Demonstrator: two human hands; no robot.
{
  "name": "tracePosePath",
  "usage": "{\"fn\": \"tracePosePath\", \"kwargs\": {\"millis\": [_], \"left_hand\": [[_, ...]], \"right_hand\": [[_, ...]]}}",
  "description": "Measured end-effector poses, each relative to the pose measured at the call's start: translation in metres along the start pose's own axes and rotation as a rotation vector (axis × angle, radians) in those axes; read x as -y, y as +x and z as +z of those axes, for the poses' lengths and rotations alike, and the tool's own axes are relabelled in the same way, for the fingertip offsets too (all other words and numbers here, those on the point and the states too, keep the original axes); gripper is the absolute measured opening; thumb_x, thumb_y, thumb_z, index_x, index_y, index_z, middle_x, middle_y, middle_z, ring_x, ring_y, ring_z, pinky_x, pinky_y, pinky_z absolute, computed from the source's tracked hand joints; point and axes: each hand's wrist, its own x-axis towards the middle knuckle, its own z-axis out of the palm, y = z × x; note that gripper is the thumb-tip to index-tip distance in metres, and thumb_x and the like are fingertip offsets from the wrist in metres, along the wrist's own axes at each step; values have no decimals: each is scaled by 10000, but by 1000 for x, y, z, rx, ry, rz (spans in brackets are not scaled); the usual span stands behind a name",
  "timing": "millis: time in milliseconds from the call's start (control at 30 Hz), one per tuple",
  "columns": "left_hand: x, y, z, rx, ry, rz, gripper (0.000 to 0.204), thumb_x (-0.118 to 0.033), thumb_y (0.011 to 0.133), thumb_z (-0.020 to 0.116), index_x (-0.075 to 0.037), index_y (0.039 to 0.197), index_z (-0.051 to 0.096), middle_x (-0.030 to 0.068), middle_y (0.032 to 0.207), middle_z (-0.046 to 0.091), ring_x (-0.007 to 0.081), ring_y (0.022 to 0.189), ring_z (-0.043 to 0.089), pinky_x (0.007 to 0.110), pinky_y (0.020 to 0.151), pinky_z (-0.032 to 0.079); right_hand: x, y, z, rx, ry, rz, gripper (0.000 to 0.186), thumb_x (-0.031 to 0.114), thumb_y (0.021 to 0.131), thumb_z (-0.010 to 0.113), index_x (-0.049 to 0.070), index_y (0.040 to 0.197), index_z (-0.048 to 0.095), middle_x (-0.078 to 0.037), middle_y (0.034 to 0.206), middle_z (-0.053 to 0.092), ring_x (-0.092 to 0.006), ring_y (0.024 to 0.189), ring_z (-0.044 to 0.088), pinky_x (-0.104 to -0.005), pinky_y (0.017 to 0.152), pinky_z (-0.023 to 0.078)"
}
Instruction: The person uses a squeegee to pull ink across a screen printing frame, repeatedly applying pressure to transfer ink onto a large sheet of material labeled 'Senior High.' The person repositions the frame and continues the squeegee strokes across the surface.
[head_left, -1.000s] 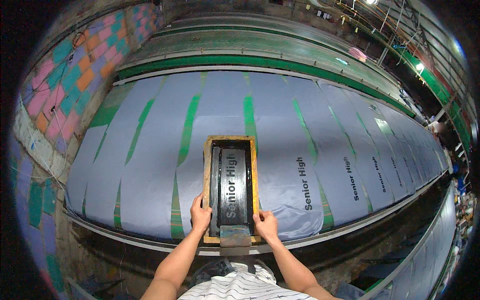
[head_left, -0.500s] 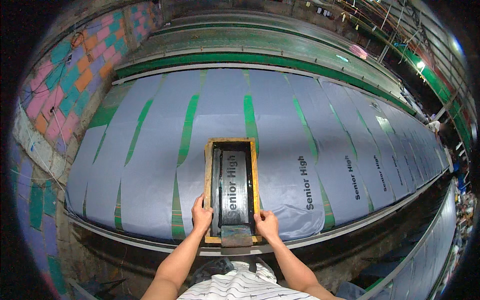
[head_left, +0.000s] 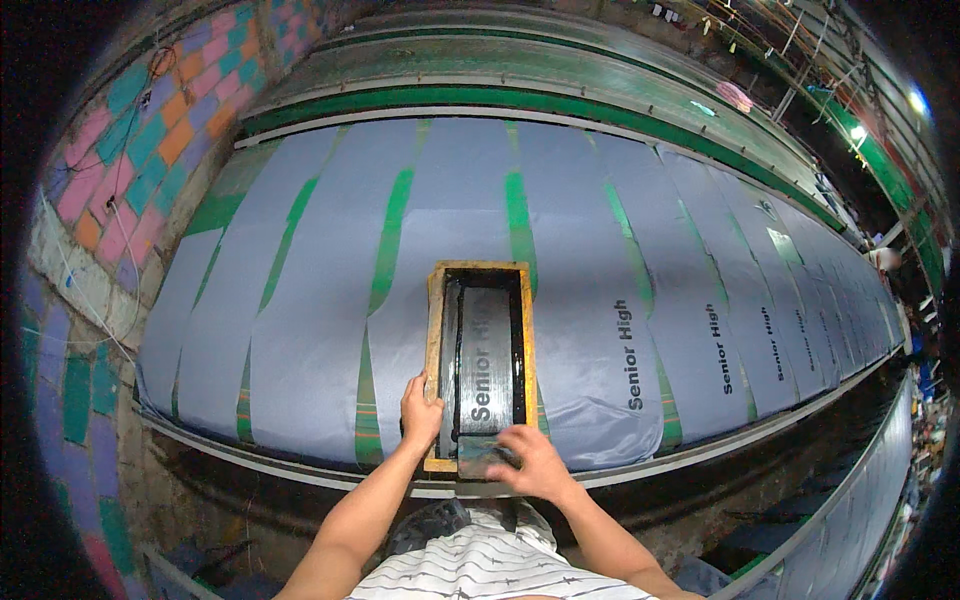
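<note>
From my remote seat I'm looking down on a long tabletop [head_left: 388, 250], green strips showing between smooth grey-blue cloth panels [head_left: 305, 350], their edges wavy. Beyond it run more long green surfaces [head_left: 480, 72]; at left, a rough wall [head_left: 150, 150] of pink, teal, orange and purple blocks; at upper right, bright lamps [head_left: 858, 132] under the roof. And here's the yellow-edged rectangular frame [head_left: 529, 340], resting on the cloth near the tabletop's close edge, its glossy mesh [head_left: 485, 350] bordered in black, dark lettering showing through. My left hand [head_left: 421, 410] pinches the frame's left rail, low down. My right hand [head_left: 528, 462], fingers bent and blurred, is over the flat dark block [head_left: 476, 457] at the near end; whether it grips, I can't tell.
</note>
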Motion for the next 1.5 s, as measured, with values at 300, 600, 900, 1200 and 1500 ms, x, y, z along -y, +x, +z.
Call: {"fn": "tracePosePath", "kwargs": {"millis": [300,600,900,1200,1500], "left_hand": [[0,1,-2,48,19,-1,604,11,734,657,50,1327,547,232,1228,610,423,1178,584,433,1035,461],[-3,1,-4,57,-13,-12,603,14,748,646,59,1338,532,233,1252,594,427,1201,568,431,1044,455],[-8,1,-7,75,-11,-23,586,5,738,649,59,1311,539,243,1218,599,443,1164,578,442,1016,465],[-4,2,-11,103,41,-51,584,0,740,665,45,1312,551,237,1207,608,433,1160,588,454,1009,472],[-10,-3,-7,70,4,-64,572,-2,738,644,36,1303,562,229,1191,617,434,1132,603,445,975,493]], "right_hand": [[17,17,26,142,-295,17,430,91,692,751,26,1111,673,-114,1057,676,-312,1022,626,-444,895,501],[21,2,23,96,-242,-70,378,50,619,744,32,980,632,-126,1013,671,-324,967,625,-436,856,517],[-27,52,48,-60,-329,-195,474,76,570,783,33,1020,639,-113,1092,669,-307,999,607,-417,870,506],[-99,203,41,-132,-403,-205,286,70,626,758,55,886,639,-106,923,656,-318,925,610,-446,789,513],[-145,277,30,-101,-420,-206,293,67,678,756,40,954,661,-121,975,672,-333,1014,628,-451,846,527]]}}
